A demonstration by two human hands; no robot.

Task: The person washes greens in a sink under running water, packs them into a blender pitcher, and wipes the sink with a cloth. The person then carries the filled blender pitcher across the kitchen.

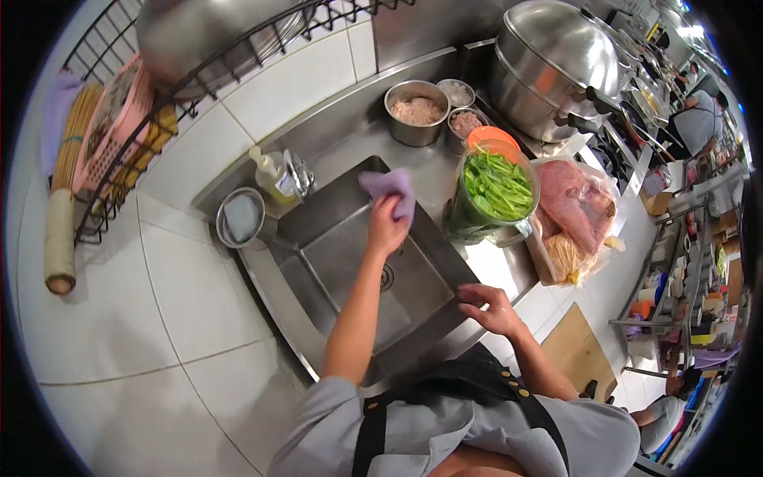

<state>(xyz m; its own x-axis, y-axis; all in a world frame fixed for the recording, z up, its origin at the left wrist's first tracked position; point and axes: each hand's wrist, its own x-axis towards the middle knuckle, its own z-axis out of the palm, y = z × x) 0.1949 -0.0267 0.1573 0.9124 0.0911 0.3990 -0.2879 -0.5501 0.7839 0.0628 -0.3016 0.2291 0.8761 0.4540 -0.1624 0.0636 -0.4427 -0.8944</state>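
My left hand (pixel 387 226) grips a purple cloth (pixel 391 189) over the far edge of the steel sink (pixel 413 290). Near the sink's right edge is my right hand (pixel 491 308), its fingers apart and nothing in them. A clear container of green vegetables (pixel 498 187) stands on the counter to the right of the sink, with raw meat in a plastic bag (pixel 574 203) beside it. To the left of the sink are a soap bottle (pixel 274 176) and a metal bowl (pixel 241 217).
Behind the sink stand a pot of minced meat (pixel 417 111), small bowls (pixel 465 123) and a large steel steamer (pixel 552 71). A wire rack (pixel 199 79) hangs at upper left. Two people (pixel 698 123) (pixel 661 421) are at the right.
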